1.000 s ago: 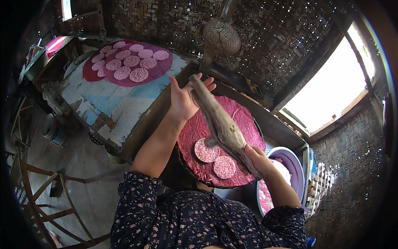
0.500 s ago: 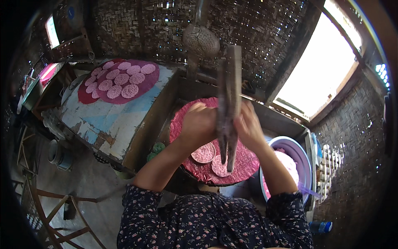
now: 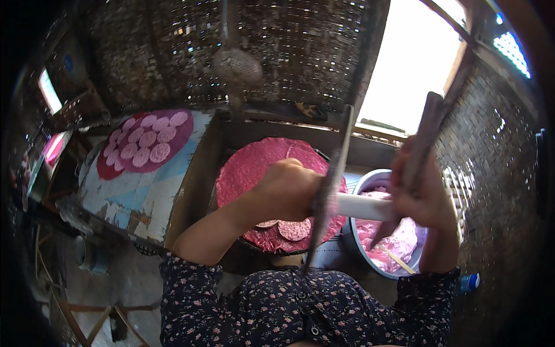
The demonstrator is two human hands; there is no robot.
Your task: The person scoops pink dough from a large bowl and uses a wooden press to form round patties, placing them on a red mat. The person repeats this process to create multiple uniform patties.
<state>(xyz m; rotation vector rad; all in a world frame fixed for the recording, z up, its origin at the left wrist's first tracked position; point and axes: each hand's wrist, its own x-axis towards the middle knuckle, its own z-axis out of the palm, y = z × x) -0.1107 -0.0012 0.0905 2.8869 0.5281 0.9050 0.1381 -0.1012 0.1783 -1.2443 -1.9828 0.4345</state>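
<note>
Two long wooden bars, looking like halves of a hand press, are held apart in front of me with a white tube [image 3: 365, 206] between them. My left hand [image 3: 289, 188] is closed on the left wooden bar [image 3: 342, 156], seen nearly edge-on. On the other side, my right hand [image 3: 425, 194] grips the right wooden bar [image 3: 425, 136], slightly blurred. Beneath my left forearm lies a round, red-covered surface [image 3: 248, 165]. At its near edge sits a pale pink, noodle-like disc [image 3: 295, 229], and a second disc [image 3: 267, 224] is partly hidden by my arm.
A grey-blue bucket [image 3: 352, 240] holding pink dough [image 3: 386, 234] and a light stick [image 3: 399, 259] stands below my right hand. To the left, a worn table [image 3: 136, 208] carries several pink discs on red round sheets [image 3: 182, 139]. A strainer [image 3: 238, 66] hangs against the woven wall.
The two wooden bars, close together before, are now spread apart, exposing the white tube. My right hand has moved right, over the bucket. The view has shifted right.
</note>
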